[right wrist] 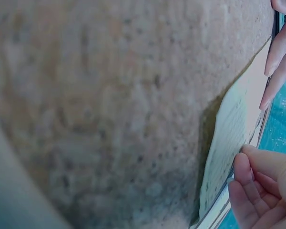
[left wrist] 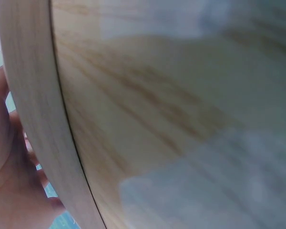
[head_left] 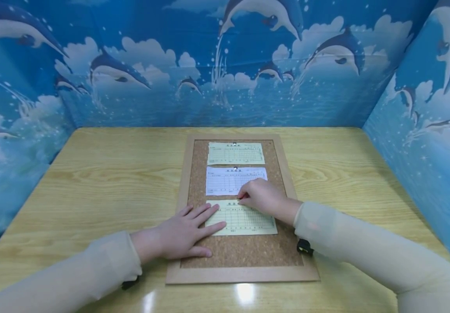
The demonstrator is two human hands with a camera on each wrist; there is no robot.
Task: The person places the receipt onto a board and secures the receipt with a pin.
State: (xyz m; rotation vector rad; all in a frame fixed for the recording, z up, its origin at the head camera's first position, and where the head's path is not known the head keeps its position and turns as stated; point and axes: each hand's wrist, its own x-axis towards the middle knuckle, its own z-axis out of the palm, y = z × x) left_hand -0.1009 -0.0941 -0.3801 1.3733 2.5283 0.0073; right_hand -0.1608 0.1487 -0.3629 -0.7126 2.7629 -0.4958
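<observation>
A cork board [head_left: 240,252] in a wooden frame lies on the table. Three printed form slips sit on it in a column: pale green at the top [head_left: 221,154], white in the middle [head_left: 221,184], pale green at the bottom [head_left: 244,221]. Small metal pushpins [head_left: 235,168] hold the upper two. My left hand [head_left: 187,230] lies spread, fingertips resting on the bottom slip's left end, thumb on the cork. At that slip's top edge, near its middle, my right hand [head_left: 262,196] pinches a pushpin, mostly hidden by thumb and index finger; the right wrist view shows the pinching fingers [right wrist: 245,162].
The light wood table [head_left: 123,174] extends around the board on all sides. Blue dolphin-print cloth [head_left: 217,87] walls the back and both sides. The board's raised wooden frame [left wrist: 35,90] runs below my left hand. Dark wrist cameras [head_left: 305,247] hang under both sleeves.
</observation>
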